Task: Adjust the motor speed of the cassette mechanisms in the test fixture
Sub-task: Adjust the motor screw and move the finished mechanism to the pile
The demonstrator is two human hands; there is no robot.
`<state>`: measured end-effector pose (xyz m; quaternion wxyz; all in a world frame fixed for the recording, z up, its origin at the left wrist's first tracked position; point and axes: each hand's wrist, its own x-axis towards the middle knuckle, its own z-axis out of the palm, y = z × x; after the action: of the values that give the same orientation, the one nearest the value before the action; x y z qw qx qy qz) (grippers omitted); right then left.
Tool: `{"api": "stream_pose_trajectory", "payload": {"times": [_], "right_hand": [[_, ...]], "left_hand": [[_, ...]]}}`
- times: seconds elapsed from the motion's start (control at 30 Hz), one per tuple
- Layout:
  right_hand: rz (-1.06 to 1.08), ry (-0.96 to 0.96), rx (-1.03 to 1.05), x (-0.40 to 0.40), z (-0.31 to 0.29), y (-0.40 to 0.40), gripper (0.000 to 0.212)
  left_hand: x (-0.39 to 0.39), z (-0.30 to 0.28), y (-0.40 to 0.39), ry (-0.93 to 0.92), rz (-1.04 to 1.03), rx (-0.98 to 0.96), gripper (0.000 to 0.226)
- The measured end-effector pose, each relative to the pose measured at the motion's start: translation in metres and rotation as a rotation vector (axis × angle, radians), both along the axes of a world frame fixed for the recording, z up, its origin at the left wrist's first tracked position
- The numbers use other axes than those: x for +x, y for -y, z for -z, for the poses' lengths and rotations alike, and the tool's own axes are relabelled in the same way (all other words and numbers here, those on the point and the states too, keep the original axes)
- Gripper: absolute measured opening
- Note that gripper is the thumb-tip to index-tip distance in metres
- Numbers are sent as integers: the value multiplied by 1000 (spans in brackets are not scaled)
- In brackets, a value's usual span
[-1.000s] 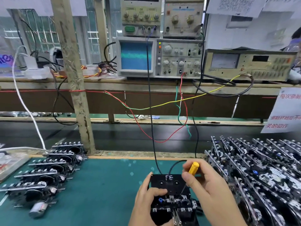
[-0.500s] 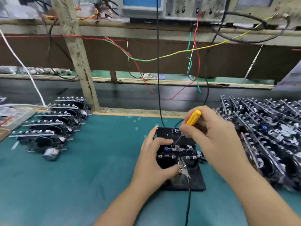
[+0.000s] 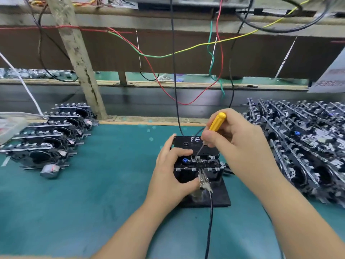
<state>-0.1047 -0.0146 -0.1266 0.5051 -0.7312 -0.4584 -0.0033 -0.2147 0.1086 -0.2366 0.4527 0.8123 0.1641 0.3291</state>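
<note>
A black cassette mechanism (image 3: 205, 163) sits in the black test fixture (image 3: 218, 199) at the middle of the green mat. A white "FE" is written on the black cassette in its far part. My left hand (image 3: 173, 171) grips the mechanism's left side, forefinger over the top and thumb at the front edge. My right hand (image 3: 237, 139) pinches a yellow-handled screwdriver (image 3: 216, 122), whose thin blade slants down into the mechanism near its middle. A metal clip (image 3: 203, 181) with a dark cable is attached at the mechanism's front.
Several cassette mechanisms (image 3: 52, 139) lie in a row at the left. A large pile of cassette mechanisms (image 3: 306, 146) fills the right side. Red, green, yellow and black wires (image 3: 175, 71) hang from the shelf above. A wooden post (image 3: 78, 58) stands behind the mat.
The view has tilted downward, so the instruments above have left the frame and my forearms show. Both hands keep their hold on the mechanism and screwdriver.
</note>
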Motion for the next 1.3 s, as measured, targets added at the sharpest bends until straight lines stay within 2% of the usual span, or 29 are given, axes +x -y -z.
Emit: {"api": "stream_pose_trajectory", "payload": {"times": [0.27, 0.43, 0.53, 0.73, 1.3], "right_hand": [[76, 35, 35, -3, 2, -11, 21], [76, 142, 30, -4, 2, -13, 41], [57, 182, -2, -2, 1, -13, 37], [26, 144, 35, -3, 3, -7, 28], [32, 129, 65, -2, 4, -6, 26]], "left_hand": [[0, 0, 0, -8, 1, 4, 58], [0, -1, 0, -1, 1, 5, 58], [0, -1, 0, 7, -1, 0, 59], [0, 0, 0, 0, -4, -4, 58], [0, 0, 0, 14, -1, -11, 58]]}}
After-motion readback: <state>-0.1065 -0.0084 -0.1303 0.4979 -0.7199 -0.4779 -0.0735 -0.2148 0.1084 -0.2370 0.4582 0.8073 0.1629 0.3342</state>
